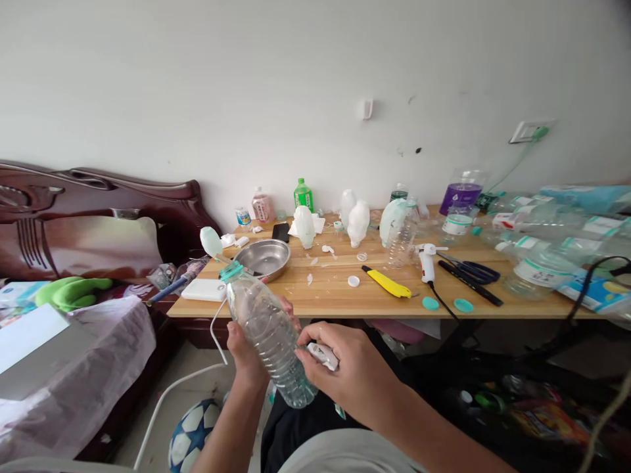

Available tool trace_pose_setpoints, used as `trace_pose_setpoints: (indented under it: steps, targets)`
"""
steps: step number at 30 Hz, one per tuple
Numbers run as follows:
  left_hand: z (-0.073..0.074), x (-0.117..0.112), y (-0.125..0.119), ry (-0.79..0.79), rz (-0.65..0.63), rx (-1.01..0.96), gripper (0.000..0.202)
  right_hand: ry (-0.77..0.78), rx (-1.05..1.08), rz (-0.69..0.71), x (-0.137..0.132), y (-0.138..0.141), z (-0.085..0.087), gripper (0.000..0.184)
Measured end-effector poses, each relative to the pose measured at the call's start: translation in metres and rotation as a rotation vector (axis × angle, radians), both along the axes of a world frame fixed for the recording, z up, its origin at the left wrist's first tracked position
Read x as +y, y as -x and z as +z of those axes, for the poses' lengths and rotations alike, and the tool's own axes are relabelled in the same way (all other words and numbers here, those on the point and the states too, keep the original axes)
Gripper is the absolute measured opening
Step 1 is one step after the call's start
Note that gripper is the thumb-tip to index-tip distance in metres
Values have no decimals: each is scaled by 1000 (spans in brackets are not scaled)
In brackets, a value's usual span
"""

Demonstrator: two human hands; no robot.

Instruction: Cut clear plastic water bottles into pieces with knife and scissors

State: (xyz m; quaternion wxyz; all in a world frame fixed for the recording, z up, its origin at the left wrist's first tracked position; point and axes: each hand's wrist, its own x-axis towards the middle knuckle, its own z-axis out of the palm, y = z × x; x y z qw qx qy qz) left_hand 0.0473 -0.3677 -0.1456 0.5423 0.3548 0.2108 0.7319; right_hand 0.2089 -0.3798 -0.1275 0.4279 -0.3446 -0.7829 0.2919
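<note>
My left hand (246, 351) is wrapped round a clear plastic bottle (266, 328) with a teal cap, held tilted in front of the table edge. My right hand (345, 371) grips a small white tool (323, 355) and presses its tip against the bottle's lower side. Both hands are below the front edge of the wooden table (340, 292).
The table carries a steel bowl (265, 257), a yellow utility knife (387, 282), scissors (470, 269), a white glue gun (426, 261), loose caps and many plastic bottles at the right. A power bank (204, 290) with a white cable lies at the left corner. A wooden bed headboard (98, 217) stands left.
</note>
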Motion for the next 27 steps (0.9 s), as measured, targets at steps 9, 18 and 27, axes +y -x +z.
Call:
trace_pose_setpoints:
  steps: [9,18,27]
  targets:
    - [-5,5,-10,7,44,-81,60,-21,-42,-31,5,2,-7,10]
    - [-19,10,-8,74,-1,-33,53,185,-57,-24,13,0,-8,8]
    - [-16,15,-1,52,56,-31,55,382,32,33,12,-18,-5,12]
